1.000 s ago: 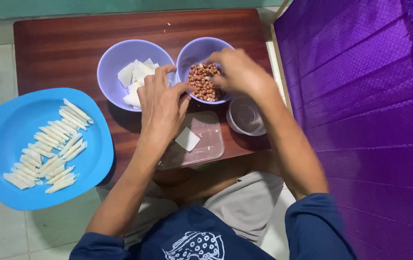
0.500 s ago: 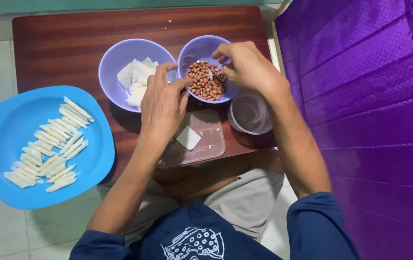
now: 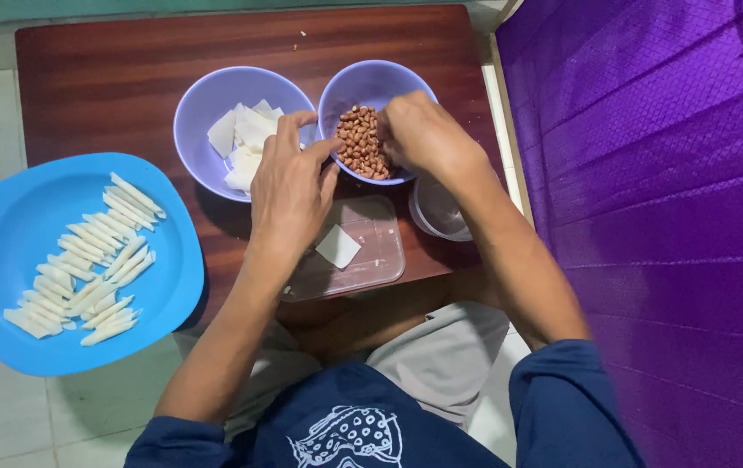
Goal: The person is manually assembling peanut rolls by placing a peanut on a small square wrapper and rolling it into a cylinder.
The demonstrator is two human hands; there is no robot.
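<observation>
Right hand [image 3: 419, 134] dipped curled into the round lilac bowl of peanuts [image 3: 363, 143]; its grasp could not be told.
Left hand [image 3: 289, 186] pinched that bowl's rim, above a clear plastic lid [image 3: 371, 260] holding one white square wrapper [image 3: 338, 247] on the dark wooden table [image 3: 111, 87].

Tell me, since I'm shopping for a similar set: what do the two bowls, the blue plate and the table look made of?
The two bowls look like matte lilac plastic: thin, even rims and a soft sheen. The blue plate also looks plastic, with a smooth, uniform colour. The table looks like dark reddish wood or a wood-look laminate, showing streaky grain and a glossy finish.
</observation>
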